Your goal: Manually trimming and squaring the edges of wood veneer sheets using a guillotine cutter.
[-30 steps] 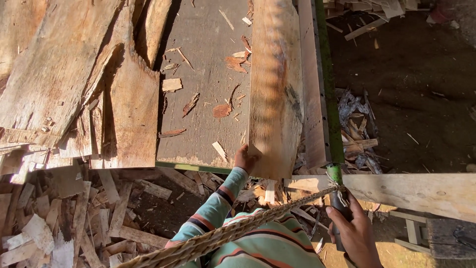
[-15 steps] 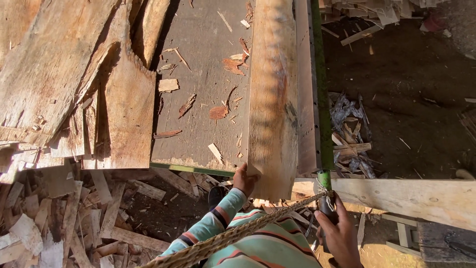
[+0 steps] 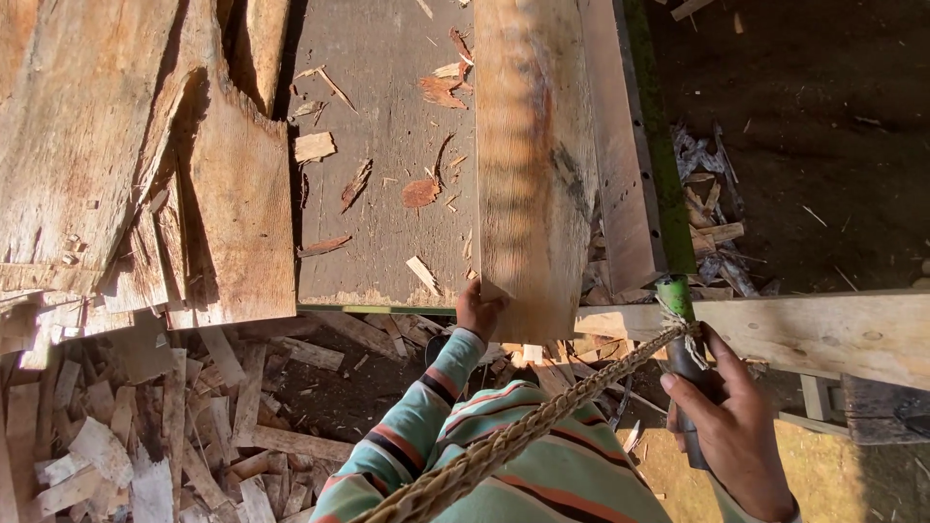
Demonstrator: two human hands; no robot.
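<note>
Head view, looking straight down. My left hand [image 3: 480, 308] is closed on the near end of a long plank [image 3: 528, 165], fingers wrapped over its bottom left corner. The plank lies lengthwise on the desk [image 3: 387, 145], a flat grey worn wooden surface, running away from me toward the top of the frame. Its right edge sits against a lighter board [image 3: 620, 145], and beside that runs a green metal rail [image 3: 651, 145].

My right hand [image 3: 731, 426] is gripped round a dark upright handle [image 3: 690, 373] just below the near end of the green rail. A braided rope [image 3: 542, 421] is tied at that spot and runs diagonally down across my striped sleeve [image 3: 436, 407] to the bottom edge of the frame. A pale wooden beam [image 3: 823, 329] crosses horizontally behind the right hand.

On the desk, left of the plank: bark flakes and wood chips [image 3: 421, 192], loose and well apart from the left hand. Further left, rough slabs [image 3: 232, 223] with ragged edges lie stacked and overlapping, hanging over the desk's near edge.

Below the desk edge, the ground holds a heap of offcuts [image 3: 145, 436] and splinters. Right of the rail, dark earth with a small pile of scraps [image 3: 707, 223].

Both hands closed tight; hands well apart, plank end between left hand and rail.
</note>
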